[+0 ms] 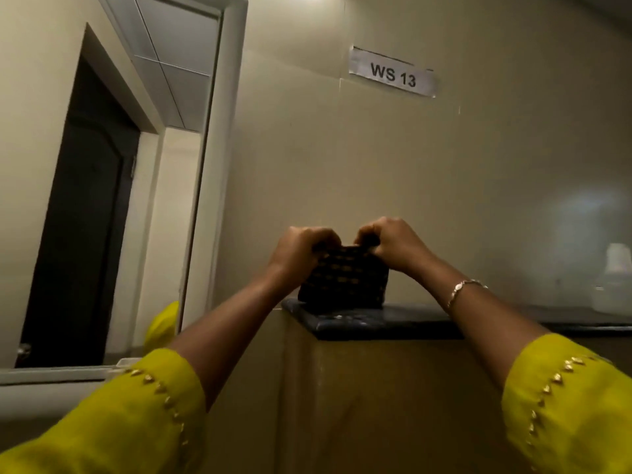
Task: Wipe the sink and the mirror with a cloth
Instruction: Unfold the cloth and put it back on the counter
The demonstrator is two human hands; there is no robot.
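Observation:
A dark cloth [345, 280] with a pattern of small yellowish marks stands folded on a dark ledge [383, 323], held up by its top edge. My left hand [302, 249] pinches the top left corner and my right hand [393, 241] pinches the top right corner. Both hands are raised in front of a beige wall. The mirror [113, 186] with its pale frame hangs at the left and reflects a dark doorway and a ceiling. No sink shows in this view.
A paper label reading WS 13 [392, 74] is stuck on the wall above. A blurred white bottle [614, 278] stands on the ledge at the far right. Below the ledge drops a beige tiled wall face [376, 405]. My yellow sleeves fill the bottom corners.

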